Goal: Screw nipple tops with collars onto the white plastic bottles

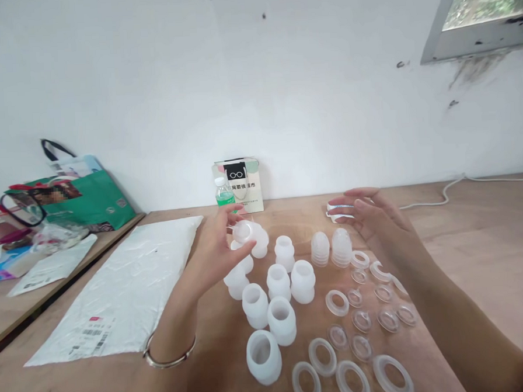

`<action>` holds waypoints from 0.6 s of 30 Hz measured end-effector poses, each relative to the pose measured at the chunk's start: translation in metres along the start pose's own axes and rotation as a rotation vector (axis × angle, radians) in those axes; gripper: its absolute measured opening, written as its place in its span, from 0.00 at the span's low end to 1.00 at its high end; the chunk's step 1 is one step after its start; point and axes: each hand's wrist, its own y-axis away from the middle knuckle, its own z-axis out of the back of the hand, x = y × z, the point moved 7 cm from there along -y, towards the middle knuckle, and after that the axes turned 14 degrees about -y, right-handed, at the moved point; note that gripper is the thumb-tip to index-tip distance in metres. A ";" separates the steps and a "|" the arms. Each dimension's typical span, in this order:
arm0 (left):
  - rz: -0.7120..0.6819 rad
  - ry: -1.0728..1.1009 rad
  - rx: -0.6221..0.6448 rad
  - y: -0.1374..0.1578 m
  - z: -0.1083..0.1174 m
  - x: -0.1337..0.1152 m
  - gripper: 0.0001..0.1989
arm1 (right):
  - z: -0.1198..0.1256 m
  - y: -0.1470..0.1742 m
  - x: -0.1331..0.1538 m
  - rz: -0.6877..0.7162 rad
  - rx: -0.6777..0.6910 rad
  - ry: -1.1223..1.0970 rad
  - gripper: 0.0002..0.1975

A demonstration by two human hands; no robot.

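Pale rings (340,379) lie right of the front cup (267,372); beyond it, left hand (212,252) pinches a clear piece (244,232) — lightly is best — right hand (380,222) spread.

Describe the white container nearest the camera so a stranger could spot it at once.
On the wooden table, find the cluster of white containers between the flat white mailer on the left and the translucent rings on the right. Follow it down to its near end. The white container there sits lowest of the group and looks larger than its neighbours.
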 end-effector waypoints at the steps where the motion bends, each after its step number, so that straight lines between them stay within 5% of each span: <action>1: 0.015 -0.057 0.055 0.000 -0.008 0.003 0.27 | -0.002 0.002 -0.001 0.011 0.010 0.021 0.12; 11: 0.008 -0.141 0.286 -0.005 -0.067 0.027 0.20 | -0.005 0.000 -0.009 -0.001 0.169 0.502 0.14; 18: 0.023 -0.166 0.302 -0.007 -0.075 0.033 0.22 | 0.001 0.016 -0.047 -0.346 0.578 1.134 0.04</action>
